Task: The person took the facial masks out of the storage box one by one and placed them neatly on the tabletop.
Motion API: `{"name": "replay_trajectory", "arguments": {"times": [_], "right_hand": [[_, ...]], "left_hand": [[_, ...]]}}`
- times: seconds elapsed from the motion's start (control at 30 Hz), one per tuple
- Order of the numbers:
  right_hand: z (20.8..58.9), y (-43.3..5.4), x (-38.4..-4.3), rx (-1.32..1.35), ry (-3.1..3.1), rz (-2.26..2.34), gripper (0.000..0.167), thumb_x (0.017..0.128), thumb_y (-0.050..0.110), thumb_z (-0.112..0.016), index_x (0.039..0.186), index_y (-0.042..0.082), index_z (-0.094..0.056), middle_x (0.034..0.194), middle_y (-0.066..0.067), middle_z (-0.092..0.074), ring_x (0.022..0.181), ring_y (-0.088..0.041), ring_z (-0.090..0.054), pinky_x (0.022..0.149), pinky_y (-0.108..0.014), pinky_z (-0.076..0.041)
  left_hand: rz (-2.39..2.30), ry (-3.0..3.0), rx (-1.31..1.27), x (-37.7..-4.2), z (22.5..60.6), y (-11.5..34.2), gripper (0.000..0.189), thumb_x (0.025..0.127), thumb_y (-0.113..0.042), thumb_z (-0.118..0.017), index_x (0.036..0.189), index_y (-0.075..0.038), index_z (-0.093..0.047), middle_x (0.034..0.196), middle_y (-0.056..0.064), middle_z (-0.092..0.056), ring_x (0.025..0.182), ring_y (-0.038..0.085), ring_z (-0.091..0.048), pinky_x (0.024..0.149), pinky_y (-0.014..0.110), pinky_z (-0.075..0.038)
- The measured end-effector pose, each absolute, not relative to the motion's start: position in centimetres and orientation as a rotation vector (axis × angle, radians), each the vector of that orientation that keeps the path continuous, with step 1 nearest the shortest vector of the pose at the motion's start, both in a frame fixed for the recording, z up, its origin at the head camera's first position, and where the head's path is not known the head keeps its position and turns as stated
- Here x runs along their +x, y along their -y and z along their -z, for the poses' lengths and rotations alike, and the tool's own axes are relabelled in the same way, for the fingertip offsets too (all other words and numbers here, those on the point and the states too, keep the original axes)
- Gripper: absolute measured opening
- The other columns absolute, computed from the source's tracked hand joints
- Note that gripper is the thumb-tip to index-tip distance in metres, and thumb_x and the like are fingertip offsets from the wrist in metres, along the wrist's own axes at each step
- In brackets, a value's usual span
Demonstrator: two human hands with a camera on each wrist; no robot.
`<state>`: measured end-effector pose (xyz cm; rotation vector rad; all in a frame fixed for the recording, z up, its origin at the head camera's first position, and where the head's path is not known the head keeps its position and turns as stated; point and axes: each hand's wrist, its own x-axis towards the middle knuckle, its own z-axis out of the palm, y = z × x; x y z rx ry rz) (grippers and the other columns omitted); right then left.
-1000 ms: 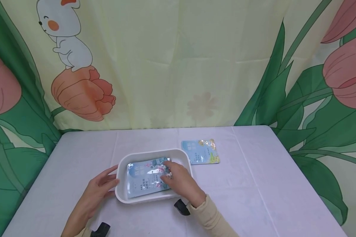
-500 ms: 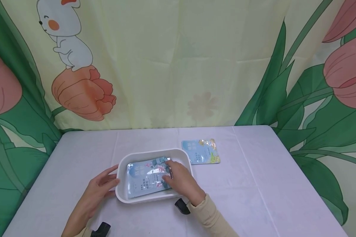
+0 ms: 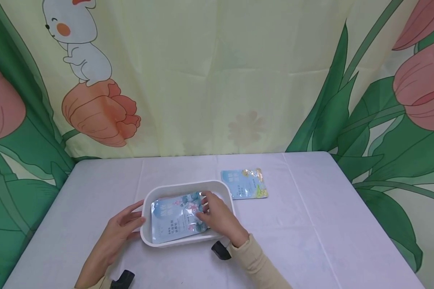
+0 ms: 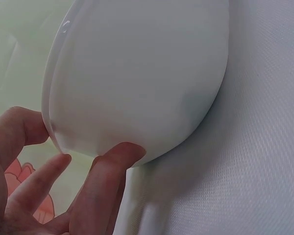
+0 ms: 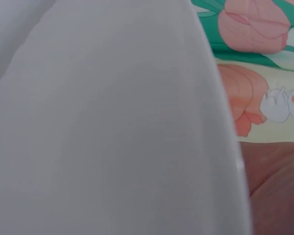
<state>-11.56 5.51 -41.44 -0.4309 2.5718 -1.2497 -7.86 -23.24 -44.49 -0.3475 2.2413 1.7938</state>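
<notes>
From where I stand, the left hand (image 3: 120,228) comes up from the near left, its palm turned toward the left end of a white tray (image 3: 188,185). Its fingers are spread apart, lightly bent; the wrist-side view shows their tips touching the rim, with the thumb (image 4: 122,152) against the outer wall.

The right hand (image 3: 222,216) reaches in over the tray's near right corner, forearm slanting up from the lower right, wrist above the rim. Thumb and fingers curve toward each other, pinching the right edge of a shiny blue packet (image 3: 175,218). That packet is within the tray, printed side up, at a slight slant; how its underside sits I can't tell. From the right wrist, the tray wall hides the fingers.

A second blue packet (image 3: 244,184), with yellow and green print, lies flat on the white-covered table (image 3: 293,241), just beyond the tray's far right corner. A beige sleeve (image 3: 260,265) covers the right forearm.
</notes>
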Motion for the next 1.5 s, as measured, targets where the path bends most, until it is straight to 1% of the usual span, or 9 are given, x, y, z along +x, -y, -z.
{"name": "replay_trajectory", "arguments": {"times": [0.2,0.33,0.57,0.7,0.83,0.97,1.13,1.33,1.5], "right_hand": [[41.68,-5.39,-11.84,-0.436,-2.504,1.256,0.052,0.088,0.005,-0.072,0.132,-0.009,-0.05,0.107,-0.015,-0.062,0.092,-0.022,-0.061,0.083,-0.039,-0.056],[41.67,-5.44,-11.79,-0.43,-2.467,1.241,0.052,0.089,0.008,-0.072,0.134,-0.005,-0.051,0.107,-0.015,-0.066,0.094,-0.022,-0.063,0.085,-0.042,-0.056],[41.68,-5.52,-11.77,-0.477,-2.451,1.22,0.05,0.091,0.003,-0.068,0.137,0.0,-0.052,0.111,-0.016,-0.068,0.101,-0.028,-0.066,0.088,-0.044,-0.057],[41.62,-5.49,-11.77,-0.479,-2.449,1.226,0.049,0.091,0.0,-0.066,0.138,0.001,-0.052,0.112,-0.016,-0.068,0.102,-0.028,-0.067,0.087,-0.043,-0.058],[41.55,-5.43,-11.72,-0.485,-2.49,1.224,0.047,0.09,-0.003,-0.064,0.136,-0.001,-0.053,0.11,-0.018,-0.069,0.1,-0.028,-0.067,0.085,-0.041,-0.058],[41.38,-5.41,-11.66,-0.462,-2.518,1.236,0.045,0.091,-0.004,-0.063,0.135,0.0,-0.054,0.106,-0.017,-0.069,0.094,-0.025,-0.066,0.079,-0.038,-0.058],[41.23,-5.42,-11.61,-0.43,-2.518,1.255,0.042,0.093,-0.004,-0.06,0.134,0.002,-0.056,0.107,-0.016,-0.068,0.09,-0.022,-0.064,0.077,-0.037,-0.059],[41.23,-5.4,-11.55,-0.459,-2.559,1.228,0.04,0.094,-0.006,-0.058,0.133,0.0,-0.056,0.11,-0.019,-0.069,0.091,-0.023,-0.066,0.078,-0.037,-0.059],[41.07,-5.48,-11.43,-0.483,-2.597,1.194,0.04,0.093,-0.007,-0.058,0.132,-0.001,-0.056,0.111,-0.021,-0.07,0.094,-0.025,-0.067,0.076,-0.036,-0.058]], "left_hand": [[-1.797,-2.239,-0.347,-7.87,44.43,23.21,0.067,0.094,-0.035,-0.069,0.152,-0.022,-0.039,0.144,0.02,-0.051,0.109,0.015,-0.066,0.085,0.032,-0.059],[-1.798,-2.245,-0.344,-7.87,44.37,23.16,0.067,0.094,-0.035,-0.069,0.152,-0.021,-0.039,0.143,0.02,-0.051,0.108,0.015,-0.066,0.084,0.032,-0.06],[-1.788,-2.247,-0.344,-7.84,44.42,23.16,0.067,0.094,-0.034,-0.069,0.152,-0.021,-0.039,0.143,0.02,-0.051,0.108,0.014,-0.066,0.083,0.031,-0.06],[-1.78,-2.246,-0.352,-7.85,44.45,23.17,0.067,0.094,-0.035,-0.069,0.152,-0.022,-0.039,0.143,0.02,-0.051,0.109,0.015,-0.065,0.083,0.03,-0.059],[-1.768,-2.243,-0.368,-7.89,44.44,23.16,0.068,0.093,-0.037,-0.069,0.153,-0.023,-0.038,0.144,0.019,-0.051,0.111,0.017,-0.064,0.084,0.03,-0.059],[-1.772,-2.243,-0.36,-7.9,44.41,23.18,0.069,0.093,-0.036,-0.069,0.153,-0.022,-0.038,0.144,0.02,-0.051,0.112,0.018,-0.064,0.084,0.031,-0.059],[-1.793,-2.23,-0.355,-7.89,44.36,23.26,0.068,0.093,-0.034,-0.069,0.152,-0.021,-0.038,0.144,0.02,-0.051,0.109,0.015,-0.065,0.085,0.032,-0.059],[-1.806,-2.216,-0.355,-7.91,44.47,23.36,0.068,0.093,-0.033,-0.07,0.153,-0.021,-0.038,0.144,0.02,-0.05,0.104,0.009,-0.066,0.084,0.031,-0.059],[-1.813,-2.21,-0.35,-7.92,44.44,23.33,0.068,0.094,-0.032,-0.069,0.153,-0.02,-0.038,0.144,0.02,-0.05,0.104,0.009,-0.066,0.084,0.031,-0.059]]}}
